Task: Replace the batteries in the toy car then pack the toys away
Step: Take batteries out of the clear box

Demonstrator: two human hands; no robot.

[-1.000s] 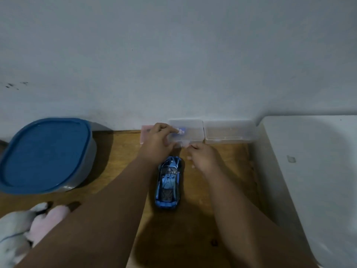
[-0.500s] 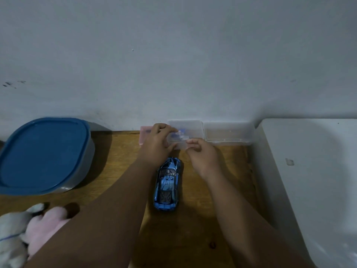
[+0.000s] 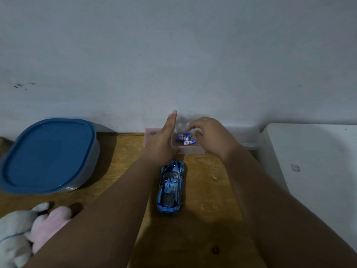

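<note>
Single head view; faces forward-down, seemingly close over table (image 3: 123, 161).

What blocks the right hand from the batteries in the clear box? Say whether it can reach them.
Likely yes. The right hand hovers just over the batteries, the clear box looks open, and the left hand stands at its left edge.

A white unit (image 3: 318, 161) is set well right of the right hand (image 3: 212, 138); a pale wall (image 3: 173, 55) is seen beyond the hand, a wooden bench (image 3: 204, 192) beneath.
</note>
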